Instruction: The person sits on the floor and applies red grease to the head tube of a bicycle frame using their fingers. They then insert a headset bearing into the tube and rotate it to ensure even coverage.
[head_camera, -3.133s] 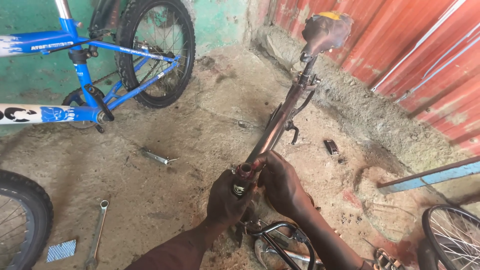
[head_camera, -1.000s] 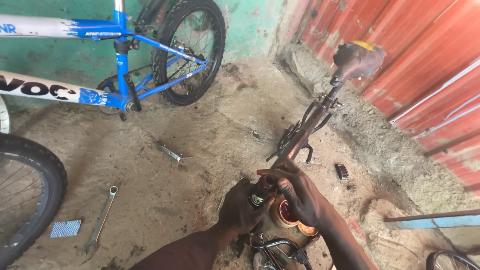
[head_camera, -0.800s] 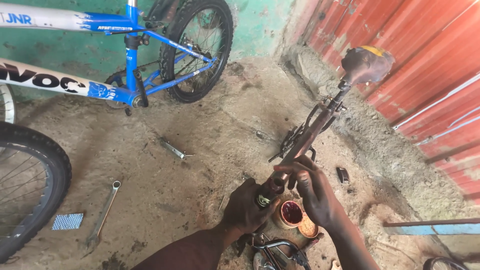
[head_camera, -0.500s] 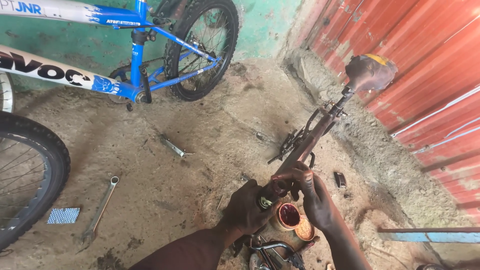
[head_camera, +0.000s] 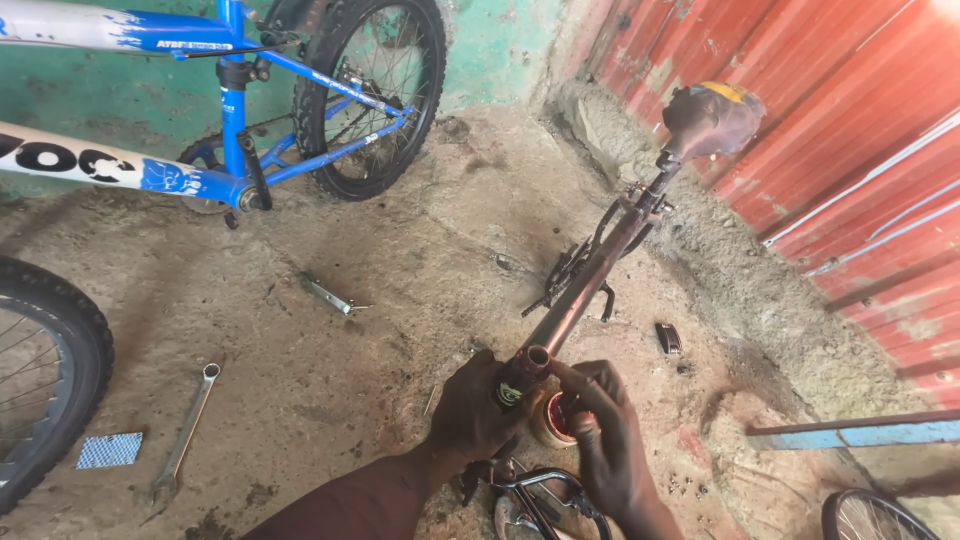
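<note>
A rusty brown bicycle frame (head_camera: 600, 265) rises from my hands toward the corrugated red wall, with a worn saddle (head_camera: 710, 118) at its far end. My left hand (head_camera: 475, 410) is shut around the frame's near tube end. My right hand (head_camera: 600, 430) hovers beside that open tube end, fingers curled and touching it. Just below the hands stands a small round tin (head_camera: 550, 420) holding reddish grease. A chrome part (head_camera: 530, 495) lies under my wrists.
A blue and white bicycle (head_camera: 230, 110) stands at the back left. A black tyre (head_camera: 50, 370) is at the left edge, a wheel (head_camera: 880, 515) at the bottom right. A spanner (head_camera: 185, 440), a second tool (head_camera: 330, 297) and a reflector (head_camera: 110, 450) lie on the dirt floor.
The view has shifted right and down. My right hand has come off the frame's side and moved to the open tube end; the grease tin is now visible beneath it.
</note>
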